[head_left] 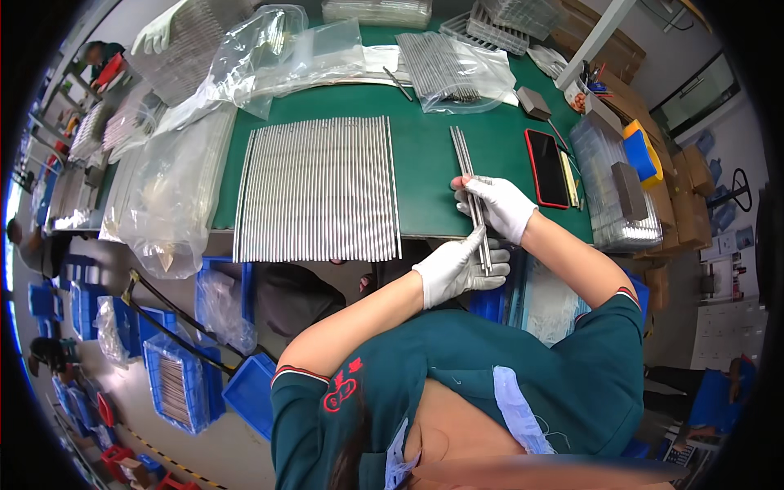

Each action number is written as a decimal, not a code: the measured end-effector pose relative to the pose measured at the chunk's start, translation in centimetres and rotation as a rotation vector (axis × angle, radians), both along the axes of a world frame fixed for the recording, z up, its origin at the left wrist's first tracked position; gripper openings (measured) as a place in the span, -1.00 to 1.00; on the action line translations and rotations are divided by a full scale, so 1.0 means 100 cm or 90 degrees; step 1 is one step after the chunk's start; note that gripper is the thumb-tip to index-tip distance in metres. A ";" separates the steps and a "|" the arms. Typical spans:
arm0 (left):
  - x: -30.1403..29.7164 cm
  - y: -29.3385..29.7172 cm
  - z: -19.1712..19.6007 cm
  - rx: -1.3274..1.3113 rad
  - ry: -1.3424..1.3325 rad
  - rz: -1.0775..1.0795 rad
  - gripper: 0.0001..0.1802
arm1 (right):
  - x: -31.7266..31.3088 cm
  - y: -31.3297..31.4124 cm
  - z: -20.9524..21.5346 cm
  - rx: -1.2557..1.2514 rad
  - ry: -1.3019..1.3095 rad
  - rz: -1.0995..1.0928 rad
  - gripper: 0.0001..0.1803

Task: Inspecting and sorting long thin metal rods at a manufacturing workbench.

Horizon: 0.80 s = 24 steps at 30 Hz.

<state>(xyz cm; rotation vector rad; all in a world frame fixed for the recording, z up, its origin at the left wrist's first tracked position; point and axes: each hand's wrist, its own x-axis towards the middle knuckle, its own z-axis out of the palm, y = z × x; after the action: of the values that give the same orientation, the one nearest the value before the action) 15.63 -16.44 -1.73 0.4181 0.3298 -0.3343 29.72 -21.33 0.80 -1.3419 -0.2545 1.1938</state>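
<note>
Fingers [483,187] of the white-gloved right hand [508,209] are clamped on a narrow bundle of slender, straight, silver-grey metal rods [461,153], which is held at a slant across the front edge of a green tabletop [426,188]. Near its lower ends the bundle is met by the white-gloved left hand [454,271]: the thumb is laid against the rods, and the other fingers are extended behind them, slightly apart; how firmly they are pressed cannot be told. A dull metallic sheen is seen along the rods. To the left of the bundle, a broad, flat array of similar silver-grey rods [318,188] is laid side by side on the tabletop, its near ends projecting past the front edge.

Part of the bundle is covered by the right glove, and the rods are overlapped so closely that their number cannot be made out. Items beneath the crumpled clear plastic bags [170,192] at the left are obscured by the film, and the surrounding workroom is cut off by a dark, curved rim. Red characters and a rounded red emblem [341,396] are borne on the dark green short-sleeved shirt [523,355].
</note>
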 end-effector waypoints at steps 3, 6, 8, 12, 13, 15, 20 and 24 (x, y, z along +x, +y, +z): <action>0.002 0.001 -0.011 -0.058 -0.070 0.021 -0.70 | 0.015 -0.009 0.015 -0.069 -0.146 0.125 -0.70; 0.003 0.007 -0.012 0.067 -0.017 0.024 -0.71 | 0.023 -0.010 0.034 -0.172 -0.780 0.240 -0.68; 0.005 0.001 -0.011 0.043 -0.007 0.050 -0.70 | 0.017 -0.002 0.025 -0.010 -0.870 0.208 -0.70; 0.003 -0.005 -0.019 -0.025 0.023 0.040 -0.67 | 0.011 0.020 -0.015 0.123 -0.902 0.305 -0.84; -0.003 -0.003 -0.018 0.041 0.053 0.004 -0.66 | 0.012 0.022 -0.022 0.163 -0.923 0.327 -0.85; -0.024 0.000 -0.030 0.123 -0.005 -0.029 -0.53 | 0.015 0.023 -0.026 0.180 -0.963 0.307 -0.85; -0.084 0.022 -0.040 0.056 -0.074 0.079 -0.25 | 0.029 0.019 -0.022 0.175 -1.042 0.259 -0.85; -0.088 0.037 -0.034 0.097 -0.018 0.273 -0.26 | 0.021 0.024 -0.012 0.134 -1.093 0.276 -0.86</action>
<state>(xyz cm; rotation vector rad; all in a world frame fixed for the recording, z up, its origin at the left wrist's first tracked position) 6.80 -12.70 -5.13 0.4884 0.4086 0.1163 31.87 -18.88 -0.37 -1.8336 -1.8669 -0.0122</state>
